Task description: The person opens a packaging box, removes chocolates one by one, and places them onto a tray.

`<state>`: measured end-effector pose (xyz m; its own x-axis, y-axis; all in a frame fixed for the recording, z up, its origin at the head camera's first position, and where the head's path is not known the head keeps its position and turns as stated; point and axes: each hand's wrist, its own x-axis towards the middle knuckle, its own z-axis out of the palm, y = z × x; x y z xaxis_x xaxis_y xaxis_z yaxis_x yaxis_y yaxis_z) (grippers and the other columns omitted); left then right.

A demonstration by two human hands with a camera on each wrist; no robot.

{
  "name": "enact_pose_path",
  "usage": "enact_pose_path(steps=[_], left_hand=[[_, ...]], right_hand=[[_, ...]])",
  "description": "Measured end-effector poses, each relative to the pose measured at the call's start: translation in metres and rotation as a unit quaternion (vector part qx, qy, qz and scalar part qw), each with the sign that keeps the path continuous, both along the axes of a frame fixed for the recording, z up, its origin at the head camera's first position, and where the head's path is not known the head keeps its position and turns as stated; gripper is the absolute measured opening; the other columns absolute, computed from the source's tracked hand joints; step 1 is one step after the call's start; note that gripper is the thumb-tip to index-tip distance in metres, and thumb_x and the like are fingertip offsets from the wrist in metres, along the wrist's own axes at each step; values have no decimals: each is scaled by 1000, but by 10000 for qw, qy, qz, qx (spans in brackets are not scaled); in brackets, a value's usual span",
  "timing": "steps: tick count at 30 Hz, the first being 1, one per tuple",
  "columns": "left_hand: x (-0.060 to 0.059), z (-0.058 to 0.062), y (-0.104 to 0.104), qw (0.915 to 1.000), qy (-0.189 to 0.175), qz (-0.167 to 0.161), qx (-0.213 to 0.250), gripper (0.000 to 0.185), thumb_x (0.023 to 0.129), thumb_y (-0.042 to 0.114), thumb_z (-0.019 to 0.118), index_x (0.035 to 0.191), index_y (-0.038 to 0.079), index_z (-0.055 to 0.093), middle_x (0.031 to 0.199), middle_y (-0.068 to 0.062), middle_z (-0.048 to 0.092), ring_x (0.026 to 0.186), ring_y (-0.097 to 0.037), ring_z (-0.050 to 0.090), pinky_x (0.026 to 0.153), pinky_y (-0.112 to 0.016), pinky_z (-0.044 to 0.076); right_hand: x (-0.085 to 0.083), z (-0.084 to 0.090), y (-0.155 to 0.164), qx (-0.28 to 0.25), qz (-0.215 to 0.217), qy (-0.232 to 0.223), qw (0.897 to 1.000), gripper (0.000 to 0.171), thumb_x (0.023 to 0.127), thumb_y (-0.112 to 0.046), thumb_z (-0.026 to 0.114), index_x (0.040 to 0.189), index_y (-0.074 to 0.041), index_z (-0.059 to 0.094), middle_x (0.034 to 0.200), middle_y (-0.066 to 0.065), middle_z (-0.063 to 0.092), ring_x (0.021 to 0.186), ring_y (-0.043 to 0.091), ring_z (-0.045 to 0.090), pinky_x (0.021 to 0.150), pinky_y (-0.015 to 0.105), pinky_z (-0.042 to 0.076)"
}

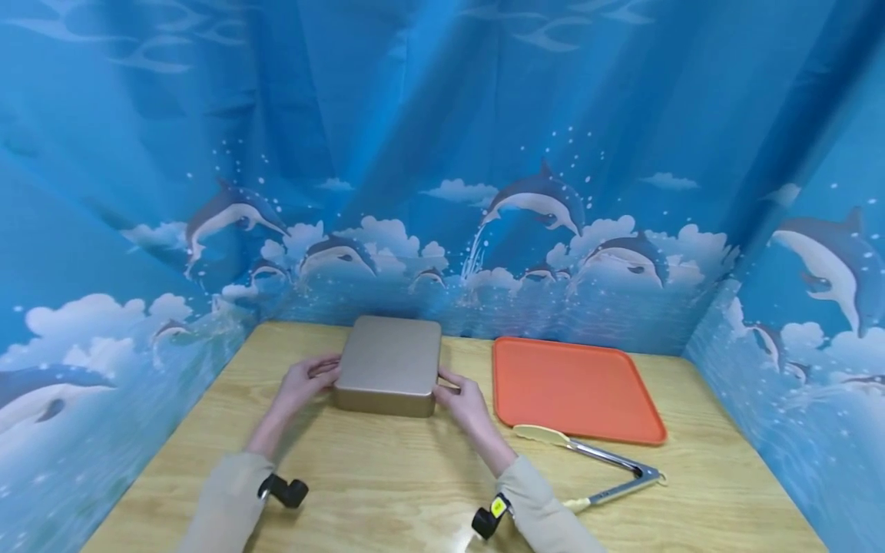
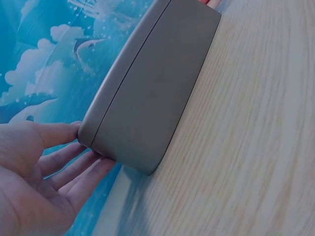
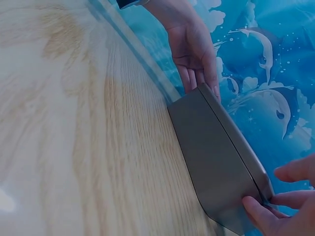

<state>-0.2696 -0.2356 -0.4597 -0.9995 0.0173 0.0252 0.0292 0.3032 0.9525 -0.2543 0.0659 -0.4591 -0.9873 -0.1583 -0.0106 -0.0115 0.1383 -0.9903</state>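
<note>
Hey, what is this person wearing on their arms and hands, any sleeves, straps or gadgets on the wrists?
Both arms are in long beige sleeves that end at the wrists. The left hand and right hand are bare, with no gloves or rings showing. A small black device sits at the left wrist. A similar black device with a yellow sticker sits at the right wrist. No cables show.

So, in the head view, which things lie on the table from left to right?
Left hand → gold tin box → right hand → orange tray. The tongs overlap the tray's span, so I leave them out.
</note>
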Motion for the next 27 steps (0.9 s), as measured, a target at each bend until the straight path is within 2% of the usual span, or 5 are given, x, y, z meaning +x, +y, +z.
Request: enact_pose_path(steps=[7,10,14,20,27], left_hand=[[2,-1,15,9999,2,-62,87,49,101,10,62,142,-12,48,139,-33,55,121,-39,62,91,-36,60],[3,-1,21,9999,26,-93,140,49,100,10,63,141,-13,48,139,-33,55,120,-39,62,90,-37,60],[5,-1,29,9996,-6,-100,249,49,99,9,64,141,-13,49,138,-33,55,121,-40,62,92,-40,60],[9,-2,41,9992,-67,-155,355,48,99,7,65,140,-13,50,137,-33,57,121,-39,62,91,-38,60],[18,0,52,9987,-150,-219,442,49,98,7,66,140,-11,50,137,-32,57,122,-40,61,94,-42,59]], right_hand=[[9,0,14,-84,-58,32,9999,51,100,-8,62,145,9,47,130,30,62,117,38,66,97,45,57],[18,9,19,-32,-70,78,9999,51,99,-5,61,144,13,45,128,33,62,118,42,64,98,47,56],[23,9,26,71,-147,135,9998,51,99,-5,61,143,14,45,129,34,61,120,42,63,99,45,56],[27,-3,38,40,-329,94,9994,51,99,-8,63,144,8,48,128,29,65,117,36,65,90,36,59],[38,-3,49,-140,-392,271,9988,48,98,-3,62,143,8,50,135,29,61,119,37,64,94,33,57]])
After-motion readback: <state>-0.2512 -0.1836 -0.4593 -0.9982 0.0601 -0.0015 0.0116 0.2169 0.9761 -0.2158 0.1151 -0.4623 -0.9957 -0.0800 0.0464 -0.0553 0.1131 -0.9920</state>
